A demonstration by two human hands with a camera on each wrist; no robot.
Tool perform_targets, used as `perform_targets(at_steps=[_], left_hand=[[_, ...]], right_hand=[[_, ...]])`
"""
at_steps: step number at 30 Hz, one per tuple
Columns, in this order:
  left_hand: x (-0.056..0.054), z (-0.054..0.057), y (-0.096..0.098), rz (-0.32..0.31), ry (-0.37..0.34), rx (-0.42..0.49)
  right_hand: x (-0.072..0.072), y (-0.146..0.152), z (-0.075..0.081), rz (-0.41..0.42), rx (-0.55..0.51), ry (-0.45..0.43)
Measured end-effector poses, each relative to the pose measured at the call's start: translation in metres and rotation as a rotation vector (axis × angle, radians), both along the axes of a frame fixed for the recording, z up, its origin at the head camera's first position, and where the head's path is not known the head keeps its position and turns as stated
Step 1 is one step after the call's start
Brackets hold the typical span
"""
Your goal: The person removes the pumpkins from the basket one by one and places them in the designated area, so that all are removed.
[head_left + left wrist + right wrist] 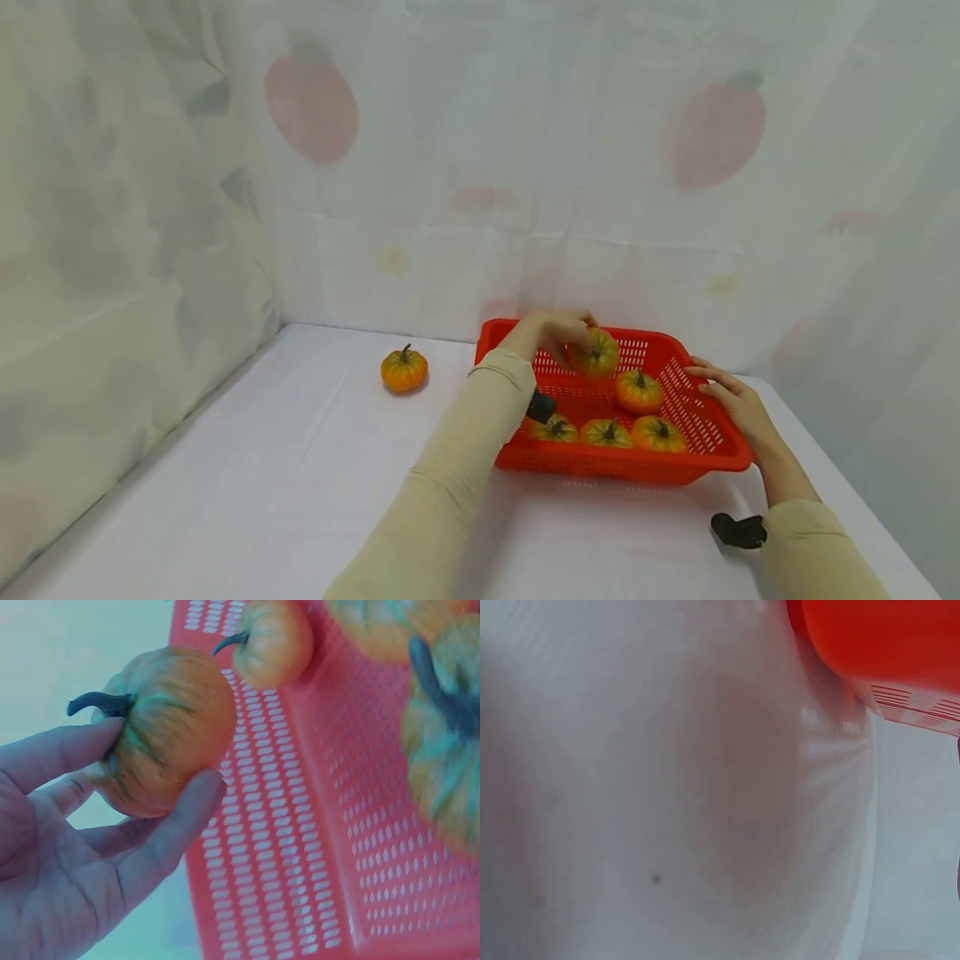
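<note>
"As you're looking through the head view, where is the held pumpkin [597, 358] resting?"

"It's lying at the fingertips of the left hand [561, 332], right of the knuckles, over the far part of the red basket [600, 458]. The hand is gripping it, and the stem [597, 348] is facing roughly toward the camera, so I'm not reading a long axis here"

"What is the right hand [738, 408] doing?"

"Its fingers are lying fairly straight on the basket's right rim. Four other pumpkins [639, 393] are resting inside, while a lone pumpkin [405, 371] is standing on the white table [300, 467], well to the left"

"And the left wrist view?"

"Fingers are holding the pumpkin from both sides: one is pressing beside the stem, another is lying along the lower right flank. The stem is jutting leftward, its tip drooping slightly, and the longer axis is running up and down the frame, across the stem's line"

"The right wrist view?"

"It's showing the basket's red edge at upper right, above a blurred white surface; I can't tell the hand's state from there"
</note>
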State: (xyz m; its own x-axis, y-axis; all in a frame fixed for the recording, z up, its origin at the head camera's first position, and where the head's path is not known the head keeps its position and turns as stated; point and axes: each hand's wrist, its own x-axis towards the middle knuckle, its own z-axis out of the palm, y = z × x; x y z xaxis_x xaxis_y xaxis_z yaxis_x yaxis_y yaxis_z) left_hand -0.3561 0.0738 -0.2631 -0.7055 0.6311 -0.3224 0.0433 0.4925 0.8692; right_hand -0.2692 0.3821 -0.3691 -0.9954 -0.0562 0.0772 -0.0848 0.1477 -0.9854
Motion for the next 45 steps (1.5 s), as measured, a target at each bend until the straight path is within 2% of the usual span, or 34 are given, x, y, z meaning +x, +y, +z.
perform_targets(at_steps=[6,13,17,22,29,34,39,45], left_hand=[[0.0,0.012,-0.023,0.019,0.029,0.062],[-0.006,0.017,-0.051,0.06,0.043,0.159],[-0.015,0.018,-0.068,0.09,0.077,0.158],[-0.026,0.019,-0.092,0.125,0.086,0.153],[-0.03,0.022,-0.131,0.204,0.126,0.143],[-0.03,0.017,-0.162,0.272,0.128,0.147],[-0.032,0.007,-0.197,0.321,0.117,0.168],[-0.037,-0.008,-0.239,0.406,0.063,0.205]], right_hand=[[0.0,0.003,-0.001,-0.018,0.012,0.009],[0.0,0.005,-0.001,-0.015,0.003,-0.004],[0.001,0.005,0.0,-0.017,0.01,-0.006],[0.002,0.006,0.0,-0.024,0.045,0.005],[-0.001,0.007,-0.001,-0.034,0.052,0.003],[-0.003,0.008,-0.002,-0.041,0.055,0.007],[-0.003,0.007,-0.003,-0.032,0.063,0.02],[-0.001,0.006,-0.001,-0.031,0.078,0.016]])
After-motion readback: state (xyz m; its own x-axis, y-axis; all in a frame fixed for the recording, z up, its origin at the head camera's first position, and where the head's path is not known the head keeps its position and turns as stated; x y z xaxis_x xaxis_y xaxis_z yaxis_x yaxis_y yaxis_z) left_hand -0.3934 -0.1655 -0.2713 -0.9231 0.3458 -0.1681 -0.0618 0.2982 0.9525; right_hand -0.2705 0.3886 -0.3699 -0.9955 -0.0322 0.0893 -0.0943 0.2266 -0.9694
